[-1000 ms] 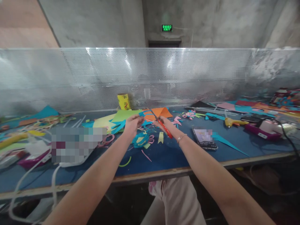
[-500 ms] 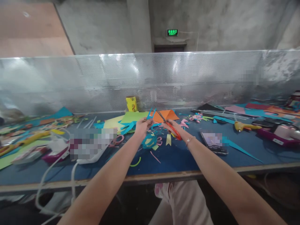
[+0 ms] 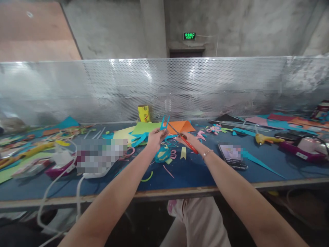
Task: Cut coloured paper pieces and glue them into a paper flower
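Pinched in my left hand (image 3: 155,138) is a small blue piece of paper (image 3: 164,124) with two upright prongs. My right hand (image 3: 189,140) grips red-handled scissors (image 3: 190,145), their blades angled up and left beside the blue paper. Beneath my hands lie a round blue and yellow paper piece (image 3: 162,154), pink paper loops (image 3: 173,154) and a pale yellow notched strip (image 3: 183,153). An orange sheet (image 3: 187,126) and a green sheet (image 3: 147,128) lie behind them.
A white power strip (image 3: 95,174) with cables stands at the left. Right of my forearm lies a phone (image 3: 232,156). A yellow glue gun (image 3: 267,139) rests farther right. A yellow box (image 3: 144,114) stands against the perforated metal screen (image 3: 180,89).
The scissors have shifted slightly, and their blades now look closed together rather than spread. The blue paper has tilted a little in my left hand. The view has moved slightly.
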A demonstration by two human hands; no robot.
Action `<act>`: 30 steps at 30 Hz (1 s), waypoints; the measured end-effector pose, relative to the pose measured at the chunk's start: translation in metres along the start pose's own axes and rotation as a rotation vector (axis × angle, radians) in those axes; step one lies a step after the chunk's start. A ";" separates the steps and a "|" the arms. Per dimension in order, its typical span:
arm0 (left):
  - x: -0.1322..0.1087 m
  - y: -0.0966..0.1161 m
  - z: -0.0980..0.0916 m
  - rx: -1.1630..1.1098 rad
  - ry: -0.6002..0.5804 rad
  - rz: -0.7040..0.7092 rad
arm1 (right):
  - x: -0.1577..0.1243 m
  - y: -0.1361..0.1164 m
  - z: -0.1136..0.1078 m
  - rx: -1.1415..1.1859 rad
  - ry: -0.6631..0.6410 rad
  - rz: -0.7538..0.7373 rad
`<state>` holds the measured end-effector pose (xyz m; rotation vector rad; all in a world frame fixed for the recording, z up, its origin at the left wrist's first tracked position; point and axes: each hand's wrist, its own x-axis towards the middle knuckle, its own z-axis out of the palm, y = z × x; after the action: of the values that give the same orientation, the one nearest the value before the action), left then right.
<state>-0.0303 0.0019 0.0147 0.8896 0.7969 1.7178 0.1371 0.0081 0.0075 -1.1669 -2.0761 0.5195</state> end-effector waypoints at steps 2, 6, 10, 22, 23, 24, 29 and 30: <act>-0.001 0.001 0.001 -0.024 -0.002 -0.003 | 0.000 -0.001 0.001 -0.017 -0.014 -0.017; -0.005 0.004 0.004 -0.025 -0.003 -0.019 | -0.001 -0.003 0.004 -0.046 -0.005 -0.052; -0.008 0.004 0.005 0.020 -0.010 -0.009 | 0.000 -0.001 0.008 -0.068 0.018 -0.076; 0.010 0.003 -0.006 0.223 0.098 0.143 | -0.008 -0.003 -0.012 -0.225 0.210 -0.186; 0.012 0.003 -0.006 0.233 0.105 0.169 | -0.009 -0.005 -0.012 -0.247 0.174 -0.184; 0.012 0.003 -0.006 0.236 0.111 0.187 | -0.010 -0.006 -0.011 -0.272 0.137 -0.173; 0.009 0.003 -0.004 0.228 0.061 0.186 | -0.012 -0.006 -0.005 -0.339 0.015 -0.122; 0.009 0.003 -0.004 0.236 0.050 0.181 | -0.012 -0.005 -0.005 -0.341 0.006 -0.120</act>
<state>-0.0371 0.0090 0.0169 1.1102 0.9934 1.8339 0.1420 -0.0045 0.0095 -1.2173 -2.2722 0.1058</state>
